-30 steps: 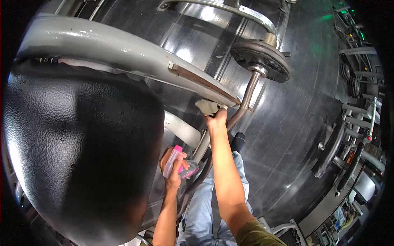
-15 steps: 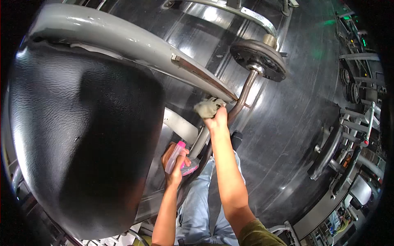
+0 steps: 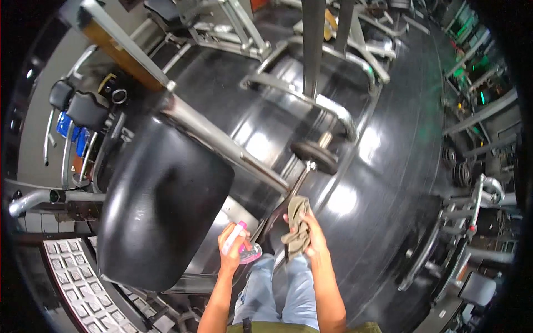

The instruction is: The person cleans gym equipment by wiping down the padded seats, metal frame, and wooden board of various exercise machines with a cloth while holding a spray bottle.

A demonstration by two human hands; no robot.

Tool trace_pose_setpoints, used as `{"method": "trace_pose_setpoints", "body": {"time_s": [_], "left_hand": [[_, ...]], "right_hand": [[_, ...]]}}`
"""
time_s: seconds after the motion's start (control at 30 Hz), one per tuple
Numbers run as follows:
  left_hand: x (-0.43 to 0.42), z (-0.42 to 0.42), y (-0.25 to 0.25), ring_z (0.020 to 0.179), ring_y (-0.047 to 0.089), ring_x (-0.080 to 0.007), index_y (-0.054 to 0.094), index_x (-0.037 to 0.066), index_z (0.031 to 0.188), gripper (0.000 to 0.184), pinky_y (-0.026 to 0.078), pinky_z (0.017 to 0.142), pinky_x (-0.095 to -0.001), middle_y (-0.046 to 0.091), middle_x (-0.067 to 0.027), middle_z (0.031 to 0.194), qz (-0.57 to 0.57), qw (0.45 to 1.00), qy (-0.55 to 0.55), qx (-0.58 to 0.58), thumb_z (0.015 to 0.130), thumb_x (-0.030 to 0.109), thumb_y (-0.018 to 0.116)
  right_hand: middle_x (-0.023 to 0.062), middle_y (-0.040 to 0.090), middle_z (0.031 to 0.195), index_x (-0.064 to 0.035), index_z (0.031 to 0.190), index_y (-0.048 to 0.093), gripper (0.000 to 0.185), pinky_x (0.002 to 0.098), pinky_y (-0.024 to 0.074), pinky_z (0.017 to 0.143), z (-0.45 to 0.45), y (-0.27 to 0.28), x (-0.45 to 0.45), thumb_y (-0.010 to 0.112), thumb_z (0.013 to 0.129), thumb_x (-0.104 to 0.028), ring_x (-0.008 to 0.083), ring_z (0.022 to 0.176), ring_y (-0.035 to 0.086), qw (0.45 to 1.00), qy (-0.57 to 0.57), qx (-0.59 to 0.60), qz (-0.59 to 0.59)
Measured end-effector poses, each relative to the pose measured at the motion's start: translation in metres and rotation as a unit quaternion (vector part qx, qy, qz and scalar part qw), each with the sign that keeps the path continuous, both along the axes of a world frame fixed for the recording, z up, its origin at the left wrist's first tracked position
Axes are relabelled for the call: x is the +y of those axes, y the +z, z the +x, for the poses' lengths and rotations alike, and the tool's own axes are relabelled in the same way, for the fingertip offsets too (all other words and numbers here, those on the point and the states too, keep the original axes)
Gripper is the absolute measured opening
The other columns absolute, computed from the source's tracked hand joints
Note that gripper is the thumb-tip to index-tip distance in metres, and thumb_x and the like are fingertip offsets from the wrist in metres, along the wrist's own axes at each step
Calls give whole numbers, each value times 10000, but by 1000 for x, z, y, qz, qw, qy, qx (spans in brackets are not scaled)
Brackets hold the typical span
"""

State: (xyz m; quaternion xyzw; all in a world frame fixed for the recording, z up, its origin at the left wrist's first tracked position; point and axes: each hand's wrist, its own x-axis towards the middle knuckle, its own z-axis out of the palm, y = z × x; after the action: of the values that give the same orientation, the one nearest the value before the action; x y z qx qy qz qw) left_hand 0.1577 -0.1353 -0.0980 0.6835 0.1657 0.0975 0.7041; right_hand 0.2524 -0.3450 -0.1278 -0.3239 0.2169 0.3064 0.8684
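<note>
One pink-topped spray bottle [image 3: 251,254], and the left hand [image 3: 231,245] has it, fingers wrapped round it beside the black padded seat [image 3: 166,208]! Across in the right hand [image 3: 316,236], fingers clutch a crumpled cloth [image 3: 297,228], near the metal bar [image 3: 300,181]; whether they touch, I cannot tell.

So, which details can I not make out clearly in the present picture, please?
Head view:
Spray bottle: the left hand covers part of it; fill level unclear.
Right hand: the cloth hides part of its palm and fingers.
Weight plate: any marking is too small and blurred.
Grey beam, upper right: outer end cut off by the dark picture edge.
</note>
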Motion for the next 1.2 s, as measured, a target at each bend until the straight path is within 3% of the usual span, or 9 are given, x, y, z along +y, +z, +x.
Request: {"method": "trace_pose_setpoints", "body": {"time_s": [0.17, 0.27, 0.4, 0.63, 0.8, 0.9, 0.97, 1.1, 1.2], "left_hand": [[-21, 22, 63, 497, 597, -173, 603, -46, 836, 235, 515, 534, -315, 604, -100, 777, -36, 998, 51, -24, 904, 177, 580], [-32, 38, 91, 490, 598, -172, 614, -42, 872, 228, 532, 519, -312, 624, -104, 803, -48, 995, 76, -37, 927, 177, 582], [-38, 51, 119, 489, 611, -209, 593, -65, 908, 278, 559, 509, -339, 624, -132, 828, -43, 993, 84, -69, 948, 205, 540], [-19, 63, 142, 469, 601, -167, 626, -41, 874, 271, 552, 493, -310, 633, -101, 769, -74, 976, 178, -104, 947, 213, 568], [9, 80, 143, 446, 577, -159, 642, -33, 899, 254, 545, 473, -304, 634, -96, 762, -74, 962, 243, -98, 927, 211, 579], [25, 102, 138, 449, 580, -155, 650, -34, 923, 252, 560, 484, -314, 634, -95, 765, -76, 959, 254, -99, 928, 207, 576], [35, 119, 137, 455, 586, -155, 649, -39, 922, 264, 572, 494, -323, 628, -93, 767, -81, 951, 278, -108, 937, 215, 578], [51, 153, 141, 468, 602, -169, 636, -47, 898, 304, 554, 499, -327, 614, -103, 767, -38, 945, 313, -85, 956, 245, 574], [63, 175, 134, 481, 614, -171, 619, -41, 862, 297, 523, 486, -307, 597, -92, 741, -12, 943, 326, -67, 954, 240, 591]], "right_hand": [[140, 579, 1267, -94, 1481, 348, 615, 339, 595, 729, 4, 52, -41, 504, 886, -77, 276, 1046, 655, 994, 82, -65, -23], [158, 617, 1165, -53, 1404, 409, 518, 395, 606, 789, 13, 83, -49, 509, 895, -53, 273, 993, 674, 992, 82, -94, -10], [155, 605, 1179, -50, 1407, 397, 508, 413, 614, 795, 26, 130, -41, 500, 909, -39, 281, 1012, 671, 987, 98, -126, -14], [112, 602, 1140, -91, 1412, 403, 549, 294, 568, 613, 87, 144, 1, 536, 901, 63, 195, 894, 663, 934, 199, -270, -122], [61, 586, 1035, -74, 1309, 462, 475, 277, 541, 579, 130, 142, 36, 601, 865, 21, 138, 781, 599, 927, 239, -260, -130], [56, 604, 1034, -46, 1280, 500, 440, 272, 541, 604, 155, 133, 50, 614, 860, 18, 129, 812, 604, 909, 268, -297, -121], [60, 620, 1063, -39, 1262, 532, 418, 273, 544, 700, 169, 121, 64, 630, 858, 8, 126, 880, 611, 875, 240, -382, -173], [58, 616, 1135, -45, 1288, 526, 432, 286, 518, 844, 186, 141, 91, 655, 877, -22, 131, 984, 602, 906, 274, -285, -150], [62, 612, 1167, -48, 1313, 511, 439, 283, 523, 832, 195, 122, 112, 664, 901, -53, 136, 999, 605, 916, 242, -288, -140]]}}
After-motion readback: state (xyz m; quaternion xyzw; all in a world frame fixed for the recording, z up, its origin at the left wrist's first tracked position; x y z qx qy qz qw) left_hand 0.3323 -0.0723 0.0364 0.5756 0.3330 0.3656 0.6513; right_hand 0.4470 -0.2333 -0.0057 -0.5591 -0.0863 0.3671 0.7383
